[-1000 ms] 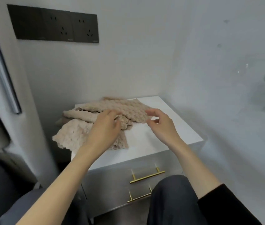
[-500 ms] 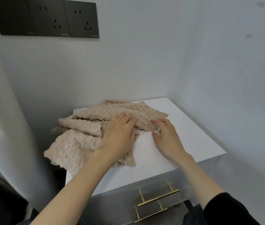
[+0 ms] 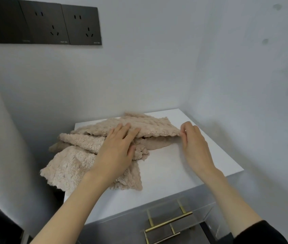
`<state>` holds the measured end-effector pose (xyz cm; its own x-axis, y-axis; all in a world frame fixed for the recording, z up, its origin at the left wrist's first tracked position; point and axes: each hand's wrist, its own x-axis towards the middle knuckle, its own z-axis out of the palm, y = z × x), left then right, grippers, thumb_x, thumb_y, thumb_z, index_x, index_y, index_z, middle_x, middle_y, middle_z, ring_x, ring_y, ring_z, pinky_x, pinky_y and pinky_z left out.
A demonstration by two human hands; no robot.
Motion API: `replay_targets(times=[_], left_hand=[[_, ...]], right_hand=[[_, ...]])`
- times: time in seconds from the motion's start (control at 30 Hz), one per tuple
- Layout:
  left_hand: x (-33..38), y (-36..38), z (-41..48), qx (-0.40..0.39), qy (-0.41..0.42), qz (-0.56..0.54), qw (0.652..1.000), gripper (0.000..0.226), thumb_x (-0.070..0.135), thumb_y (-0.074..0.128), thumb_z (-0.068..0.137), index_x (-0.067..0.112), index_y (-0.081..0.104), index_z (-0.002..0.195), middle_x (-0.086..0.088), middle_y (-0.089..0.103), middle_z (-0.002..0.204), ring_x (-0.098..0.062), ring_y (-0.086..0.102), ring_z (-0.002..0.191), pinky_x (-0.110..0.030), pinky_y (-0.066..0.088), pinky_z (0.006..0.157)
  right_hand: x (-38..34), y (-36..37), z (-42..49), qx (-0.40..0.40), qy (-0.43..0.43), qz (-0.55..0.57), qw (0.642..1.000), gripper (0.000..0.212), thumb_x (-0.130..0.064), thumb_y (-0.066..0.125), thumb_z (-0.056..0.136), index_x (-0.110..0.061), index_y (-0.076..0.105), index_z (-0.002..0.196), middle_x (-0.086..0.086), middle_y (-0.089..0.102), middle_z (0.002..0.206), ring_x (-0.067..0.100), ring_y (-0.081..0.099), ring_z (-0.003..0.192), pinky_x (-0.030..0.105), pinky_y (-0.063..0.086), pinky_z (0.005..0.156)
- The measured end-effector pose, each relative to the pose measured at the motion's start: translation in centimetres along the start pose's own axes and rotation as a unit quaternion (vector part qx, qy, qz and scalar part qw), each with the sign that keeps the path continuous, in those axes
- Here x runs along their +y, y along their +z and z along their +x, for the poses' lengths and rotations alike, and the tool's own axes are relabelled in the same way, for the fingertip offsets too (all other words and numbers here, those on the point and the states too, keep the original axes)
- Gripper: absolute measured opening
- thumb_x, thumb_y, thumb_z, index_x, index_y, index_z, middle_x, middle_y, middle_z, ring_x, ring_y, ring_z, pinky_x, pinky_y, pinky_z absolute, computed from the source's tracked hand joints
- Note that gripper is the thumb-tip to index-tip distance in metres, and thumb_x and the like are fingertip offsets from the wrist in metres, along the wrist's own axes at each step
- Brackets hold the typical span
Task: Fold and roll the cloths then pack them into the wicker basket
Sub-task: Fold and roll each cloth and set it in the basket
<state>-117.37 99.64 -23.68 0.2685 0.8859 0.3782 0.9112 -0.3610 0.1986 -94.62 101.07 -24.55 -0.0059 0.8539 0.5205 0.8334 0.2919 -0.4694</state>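
just starting: cloths in a loose heap, no basket in view

the cloths [image 3: 72, 166] lie rumpled on the left half of the table [image 3: 183, 173], one corner hanging over its left edge; none looks folded or rolled. the left hand [image 3: 116, 152] presses on the heap, fingers [image 3: 122, 129] straight and flat, gripping nothing. the right hand [image 3: 195, 145] pinches the right edge of the topmost layer between curled fingers and thumb, raising it slightly. folding, rolling and packing all seem left to do.

One camera sits on the person's head. It looks forward and down, close to the left hand [image 3: 115, 152] and right hand [image 3: 195, 147] over the white counter [image 3: 167, 175].
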Motion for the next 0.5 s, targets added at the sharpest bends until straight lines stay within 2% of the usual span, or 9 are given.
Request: replay_targets(times=[0.1, 0.17, 0.2, 0.27, 0.33, 0.43, 0.47, 0.5], left_hand=[[0.3, -0.2, -0.1, 0.000, -0.005, 0.003, 1.000, 0.053, 0.027, 0.039, 0.100, 0.030, 0.022, 0.150, 0.000, 0.019, 0.158, -0.020, 0.006, 0.147, -0.031, -0.004, 0.117], [0.5, -0.1, -0.2, -0.004, -0.014, 0.007, 1.000, 0.054, 0.028, 0.039, 0.100, 0.030, 0.020, 0.151, 0.000, 0.020, 0.157, -0.022, 0.009, 0.147, -0.034, -0.001, 0.119], [0.6, -0.1, -0.2, -0.002, -0.021, 0.008, 1.000, 0.054, 0.030, 0.039, 0.100, 0.030, 0.019, 0.151, 0.000, 0.020, 0.157, -0.022, 0.009, 0.147, -0.035, 0.001, 0.119], [1.3, 0.2, -0.3, 0.005, -0.033, -0.001, 0.999, 0.057, 0.033, 0.040, 0.100, 0.028, 0.016, 0.151, -0.002, 0.017, 0.158, -0.023, 0.009, 0.146, -0.037, 0.003, 0.119], [2.2, 0.6, -0.4, 0.008, -0.042, -0.014, 0.999, 0.062, 0.037, 0.041, 0.098, 0.026, 0.011, 0.152, -0.003, 0.011, 0.159, -0.023, 0.006, 0.146, -0.037, 0.003, 0.118], [3.8, 1.4, -0.2, -0.010, -0.031, -0.018, 0.999, 0.070, 0.048, 0.043, 0.096, 0.025, 0.008, 0.152, -0.003, 0.012, 0.159, -0.022, 0.009, 0.146, -0.037, 0.004, 0.118], [4.2, 1.6, -0.2, -0.011, -0.020, -0.011, 1.000, 0.070, 0.049, 0.044, 0.095, 0.025, 0.012, 0.152, -0.002, 0.018, 0.157, -0.021, 0.015, 0.144, -0.038, 0.006, 0.119], [4.6, 1.8, -0.1, -0.006, -0.007, -0.003, 1.000, 0.066, 0.047, 0.047, 0.094, 0.026, 0.018, 0.150, 0.000, 0.028, 0.152, -0.020, 0.022, 0.141, -0.038, 0.009, 0.119]], right_hand=[[1.3, -1.6, -0.6, -0.008, 0.083, 0.080, 0.993, 0.018, -0.013, 0.031, 0.099, -0.025, 0.035, 0.087, 0.010, 0.051, 0.082, 0.033, 0.051, 0.077, 0.050, 0.049, 0.070], [1.8, -2.6, -0.7, 0.017, 0.159, 0.175, 0.972, 0.015, -0.013, 0.032, 0.101, -0.023, 0.037, 0.090, 0.014, 0.057, 0.087, 0.033, 0.061, 0.083, 0.054, 0.051, 0.079], [1.9, -3.0, -0.7, 0.041, 0.196, 0.248, 0.948, 0.016, -0.012, 0.033, 0.101, -0.022, 0.037, 0.090, 0.012, 0.059, 0.090, 0.028, 0.064, 0.087, 0.050, 0.053, 0.084], [2.2, -3.8, -0.6, 0.080, 0.253, 0.426, 0.865, 0.020, -0.009, 0.034, 0.102, -0.023, 0.037, 0.087, 0.008, 0.058, 0.100, 0.021, 0.065, 0.096, 0.031, 0.055, 0.084], [2.4, -4.5, -0.5, 0.102, 0.287, 0.535, 0.788, 0.021, -0.007, 0.035, 0.102, -0.022, 0.036, 0.087, 0.010, 0.058, 0.108, 0.020, 0.063, 0.100, 0.023, 0.054, 0.085], [2.8, -5.1, -0.7, 0.089, 0.315, 0.626, 0.708, 0.021, -0.003, 0.036, 0.101, -0.019, 0.036, 0.088, 0.014, 0.061, 0.103, 0.023, 0.065, 0.093, 0.029, 0.054, 0.088], [2.9, -5.2, -0.7, 0.083, 0.321, 0.640, 0.694, 0.021, -0.002, 0.037, 0.101, -0.018, 0.037, 0.088, 0.015, 0.061, 0.102, 0.024, 0.066, 0.090, 0.033, 0.054, 0.089], [2.9, -5.3, -0.8, 0.075, 0.322, 0.635, 0.698, 0.019, -0.003, 0.037, 0.101, -0.018, 0.037, 0.088, 0.015, 0.061, 0.101, 0.024, 0.067, 0.087, 0.036, 0.053, 0.089]])
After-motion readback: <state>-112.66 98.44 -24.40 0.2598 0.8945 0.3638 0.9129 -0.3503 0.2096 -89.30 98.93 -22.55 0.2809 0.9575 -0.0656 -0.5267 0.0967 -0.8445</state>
